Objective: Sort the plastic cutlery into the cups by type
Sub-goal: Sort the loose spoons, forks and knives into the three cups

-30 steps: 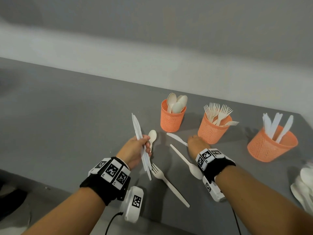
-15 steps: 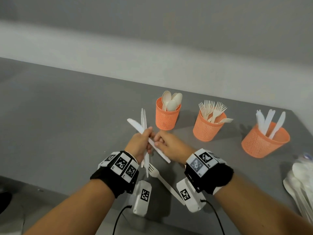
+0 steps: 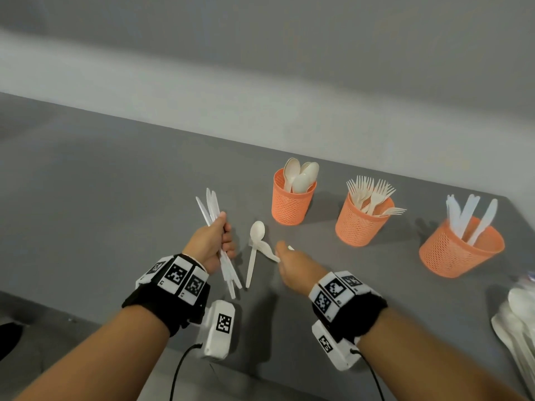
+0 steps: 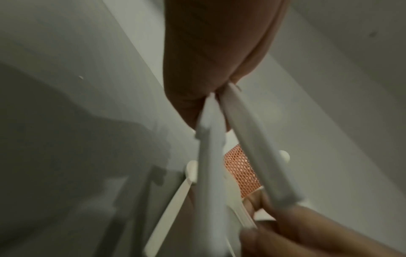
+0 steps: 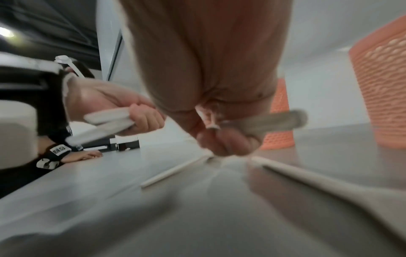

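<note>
**Sorting cutlery: knives in one fist, a utensil in the other**

Gripping a bundle of white knives (image 3: 215,233), my left hand (image 3: 211,244) had its fingers curled tight around their middles, blades fanning up and away from me and handles pointing down toward the table (image 3: 115,183). The left wrist view showed the same handles splaying out below my palm.

My right hand (image 3: 292,264) hung low over the table, just right of a loose spoon (image 3: 254,247) that lay flat with its bowl toward the cups. In the right wrist view its fingers were curled around a pale utensil (image 5: 263,121) whose handle stuck out sideways (too blurred for me to say whether it was a spoon or a fork). A second white piece (image 3: 267,250) crossed the loose spoon's neck and reached my fingertips.

Three orange mesh cups stood in a row behind my hands. The spoon cup (image 3: 291,204) was nearest the loose spoon, the fork cup (image 3: 359,227) stood in the middle with tines bristling upward, and the knife cup (image 3: 457,253) sat farthest right, holding several knives upright. A pile of unsorted white cutlery (image 3: 518,322) lay at the table's right edge, well apart from both hands.
</note>
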`<state>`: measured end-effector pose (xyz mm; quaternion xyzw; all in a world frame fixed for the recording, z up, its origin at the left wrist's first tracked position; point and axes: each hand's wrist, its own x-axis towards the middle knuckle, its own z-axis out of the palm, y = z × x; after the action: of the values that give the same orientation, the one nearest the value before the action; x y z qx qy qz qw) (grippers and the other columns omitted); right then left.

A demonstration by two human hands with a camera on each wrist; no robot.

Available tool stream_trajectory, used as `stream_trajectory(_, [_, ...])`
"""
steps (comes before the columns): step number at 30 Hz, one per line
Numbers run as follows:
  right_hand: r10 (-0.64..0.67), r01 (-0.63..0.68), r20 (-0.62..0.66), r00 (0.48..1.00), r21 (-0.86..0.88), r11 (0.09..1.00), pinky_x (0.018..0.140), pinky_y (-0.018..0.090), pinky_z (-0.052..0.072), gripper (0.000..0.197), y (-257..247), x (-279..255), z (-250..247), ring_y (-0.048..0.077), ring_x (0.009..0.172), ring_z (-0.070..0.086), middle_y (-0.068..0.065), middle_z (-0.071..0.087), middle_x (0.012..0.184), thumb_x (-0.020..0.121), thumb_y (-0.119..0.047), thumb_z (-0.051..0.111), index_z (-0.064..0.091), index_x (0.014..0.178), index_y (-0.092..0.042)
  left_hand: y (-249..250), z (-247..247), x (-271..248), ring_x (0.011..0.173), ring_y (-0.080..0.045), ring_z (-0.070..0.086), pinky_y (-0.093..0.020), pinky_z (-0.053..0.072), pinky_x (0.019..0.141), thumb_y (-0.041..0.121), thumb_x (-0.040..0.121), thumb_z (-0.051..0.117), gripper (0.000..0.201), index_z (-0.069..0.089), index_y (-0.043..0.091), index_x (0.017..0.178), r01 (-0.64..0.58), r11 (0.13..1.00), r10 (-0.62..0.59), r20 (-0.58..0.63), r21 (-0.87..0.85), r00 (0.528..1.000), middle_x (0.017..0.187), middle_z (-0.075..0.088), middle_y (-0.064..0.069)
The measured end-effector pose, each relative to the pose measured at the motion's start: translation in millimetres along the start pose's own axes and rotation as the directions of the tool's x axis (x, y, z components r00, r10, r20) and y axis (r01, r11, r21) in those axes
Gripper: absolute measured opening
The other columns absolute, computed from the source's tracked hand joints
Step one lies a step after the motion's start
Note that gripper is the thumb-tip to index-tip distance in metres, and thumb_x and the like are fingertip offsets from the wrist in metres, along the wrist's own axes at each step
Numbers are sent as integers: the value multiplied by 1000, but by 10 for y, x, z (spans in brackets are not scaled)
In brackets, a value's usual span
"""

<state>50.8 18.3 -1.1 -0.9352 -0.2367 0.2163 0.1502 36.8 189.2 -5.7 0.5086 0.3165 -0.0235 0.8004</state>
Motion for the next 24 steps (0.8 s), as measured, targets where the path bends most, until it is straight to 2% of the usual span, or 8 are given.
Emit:
stream_trajectory(3, [91,-86,-64,994,79,993,84,37,44,35,-137,207,119,36,105,59,18,62,113,93,-29,51,45,115,-3,0,-14,-30,27,-8,24,-12,25,31,40,98,38,43,37,15,62,-15,1000,14,27,15,1000,36,27,7])
stream_trajectory(5, [146,-140,-79,986,75,987,80,35,46,39,-220,305,200,33,101,62,14,65,109,89,-36,57,50,112,-5,3,-15,-67,28,-7,24,-12,24,31,40,98,38,43,37,15,63,-4,999,2,52,40,999,36,27,7])
stream_trajectory(7, [161,-161,-85,983,6,987,78,34,46,28,-298,385,247,33,102,63,15,66,113,95,-22,49,53,116,-4,-1,-20,-96,28,-7,24,-13,24,31,41,98,37,43,37,15,64,6,998,-11,82,60,997,36,26,7])
stream_trajectory(11, [106,-103,10,994,-155,983,93,42,45,30,-350,455,212,37,115,56,20,58,126,94,-4,38,48,121,0,34,-45,-132,28,-6,25,-12,25,32,39,98,38,40,39,15,65,16,996,-25,114,82,993,37,27,8])
stream_trajectory(14, [-18,31,78,997,-171,985,87,40,43,35,-147,417,-24,38,113,55,24,56,123,91,-1,37,39,126,-1,74,-42,-143,29,-6,25,-12,25,32,38,98,38,40,39,15,65,-2,994,-13,140,106,990,38,27,8])
stream_trajectory(16, [-51,65,106,993,-131,989,77,31,37,31,103,354,-250,34,109,55,20,58,119,93,-4,39,46,123,-6,84,-15,-156,28,-6,26,-12,26,32,38,98,38,40,40,15,65,-6,993,-13,166,115,986,38,28,8])
stream_trajectory(21, [-57,69,204,977,-55,996,78,23,32,30,690,22,-439,16,93,47,7,59,103,92,-6,41,58,117,-11,34,123,-189,29,-6,25,-13,27,32,40,97,39,40,41,15,66,8,990,-38,217,138,975,39,27,7])
stream_trajectory(24, [-89,103,245,965,-45,994,81,24,36,35,869,-90,-324,16,94,51,10,64,112,90,-4,47,59,121,-13,-19,230,-230,29,-6,25,-12,27,33,39,97,39,39,42,14,67,20,985,-61,240,172,969,39,27,7])
